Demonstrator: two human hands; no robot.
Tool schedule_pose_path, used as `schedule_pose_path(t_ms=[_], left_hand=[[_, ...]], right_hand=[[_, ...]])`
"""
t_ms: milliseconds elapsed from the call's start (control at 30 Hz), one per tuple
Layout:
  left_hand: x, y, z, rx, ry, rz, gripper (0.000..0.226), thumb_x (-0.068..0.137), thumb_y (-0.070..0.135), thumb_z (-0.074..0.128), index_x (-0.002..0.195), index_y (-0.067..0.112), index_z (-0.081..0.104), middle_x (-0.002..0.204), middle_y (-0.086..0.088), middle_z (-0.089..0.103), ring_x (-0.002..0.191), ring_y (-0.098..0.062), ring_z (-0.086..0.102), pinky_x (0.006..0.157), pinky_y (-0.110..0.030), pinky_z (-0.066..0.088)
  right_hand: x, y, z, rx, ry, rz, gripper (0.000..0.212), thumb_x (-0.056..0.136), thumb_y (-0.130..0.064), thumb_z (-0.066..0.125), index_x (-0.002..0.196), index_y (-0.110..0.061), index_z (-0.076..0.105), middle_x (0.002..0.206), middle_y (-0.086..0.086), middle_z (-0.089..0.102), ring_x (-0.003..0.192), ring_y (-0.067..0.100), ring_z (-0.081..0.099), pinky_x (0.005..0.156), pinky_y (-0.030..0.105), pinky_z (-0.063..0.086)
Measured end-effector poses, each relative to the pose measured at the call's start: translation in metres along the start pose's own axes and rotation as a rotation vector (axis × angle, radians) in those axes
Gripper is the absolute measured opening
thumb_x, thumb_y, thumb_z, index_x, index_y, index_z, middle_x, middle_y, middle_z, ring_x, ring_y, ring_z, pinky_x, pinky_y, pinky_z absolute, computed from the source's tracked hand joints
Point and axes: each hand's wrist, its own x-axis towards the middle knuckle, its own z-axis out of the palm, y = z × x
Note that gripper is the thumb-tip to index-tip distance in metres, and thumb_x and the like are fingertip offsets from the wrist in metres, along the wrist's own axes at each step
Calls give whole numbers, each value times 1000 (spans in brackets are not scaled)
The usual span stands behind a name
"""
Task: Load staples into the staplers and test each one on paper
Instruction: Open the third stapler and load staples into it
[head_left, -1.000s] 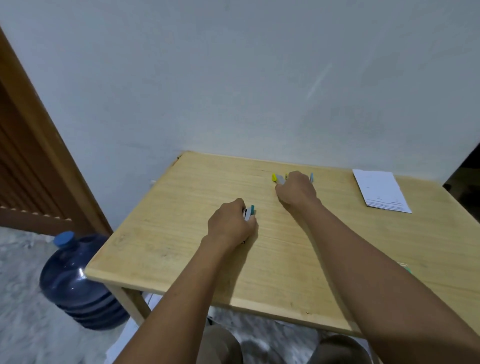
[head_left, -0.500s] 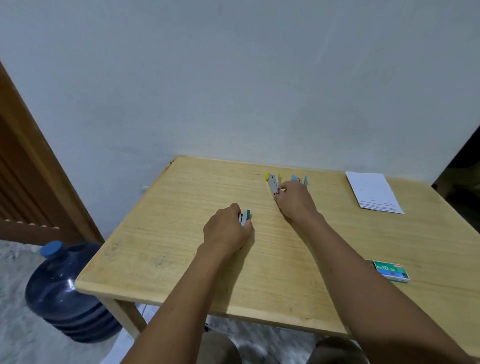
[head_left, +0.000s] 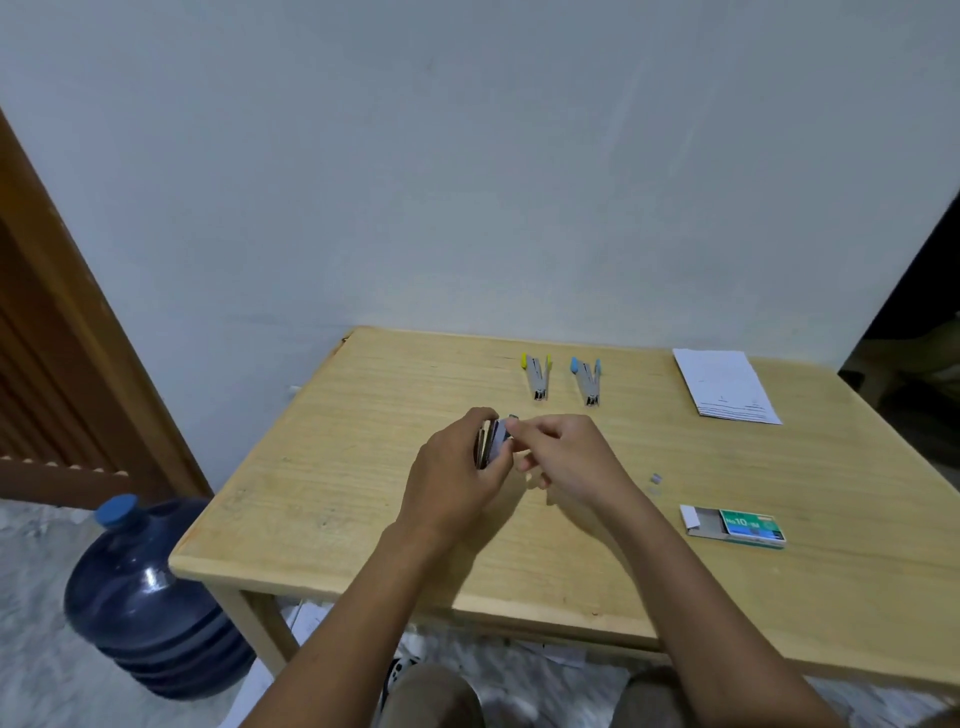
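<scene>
My left hand (head_left: 457, 467) grips a small stapler (head_left: 493, 441) above the middle of the wooden table (head_left: 363, 467); my fingers hide most of it. My right hand (head_left: 566, 457) meets it from the right, fingertips pinching at the stapler's top. Two more staplers lie flat near the far edge: one with yellow ends (head_left: 536, 375) and one with blue ends (head_left: 587, 379). A green staple box (head_left: 737, 527) lies slid open at the right. A small staple strip (head_left: 655, 478) lies beside it. White paper (head_left: 724, 387) rests at the far right.
A white wall stands right behind the table. A large blue water jug (head_left: 140, 597) sits on the floor by the table's left leg, with a wooden door panel (head_left: 57, 364) further left. My knees show below the near edge.
My right hand left the yellow stapler at the far edge and came back to the stapler in my left hand, which rose off the table. The staple box now lies open.
</scene>
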Motion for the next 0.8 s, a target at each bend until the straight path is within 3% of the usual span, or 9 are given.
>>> schedule_pose_path(t_ms=[100,200,300,400,467,533,633,800], left_hand=[[-8,10,0,-5,48,35,24,89,34,62,111,26,55,67,9,56,59,-9,53,54,-33,47],[-16,22,1,-65,77,18,50,88,35,67,132,27,44,62,9,48,53,-9,48,50,-24,37],[-20,33,3,-273,-19,-93,66,84,31,74,138,31,36,64,4,51,53,-8,49,54,-23,42],[-21,44,3,-461,-164,-186,37,85,30,74,119,27,58,65,6,50,59,-5,50,60,-19,44],[-22,49,2,-575,-231,-243,15,87,29,72,99,21,69,66,5,49,62,-8,50,58,-19,43],[-23,53,3,-625,-246,-281,18,87,27,73,90,10,68,68,1,49,59,-6,48,56,-17,41],[-23,60,5,-600,-218,-252,27,84,25,76,81,1,63,69,-4,54,63,-8,54,60,-17,46],[-24,68,8,-602,-197,-200,26,84,22,77,74,10,55,68,-4,54,70,-15,62,63,-18,50]], right_hand=[[-14,-4,-3,-9,32,-75,29,92,-44,64,78,-22,77,79,2,75,63,11,63,58,35,51],[-28,-5,-8,-26,94,-127,24,95,-38,62,77,-27,73,69,-9,70,57,-2,59,61,21,45],[-36,0,-15,-30,139,-144,25,96,-34,59,78,-24,72,65,-9,67,51,-5,55,55,17,43],[-43,5,-26,-4,137,-162,22,96,-33,60,81,-24,73,69,-6,70,62,4,62,67,35,56],[-47,9,-33,28,109,-195,18,96,-30,60,87,-23,75,73,-4,73,69,11,67,72,38,59],[-51,11,-39,54,109,-229,15,95,-29,62,95,-21,75,79,-3,75,76,12,70,72,33,60],[-58,12,-44,58,137,-285,12,93,-34,65,91,-26,74,79,-5,75,76,8,70,66,22,58],[-63,9,-48,17,223,-299,16,97,-33,61,85,-34,73,78,-6,75,72,9,70,65,20,54]])
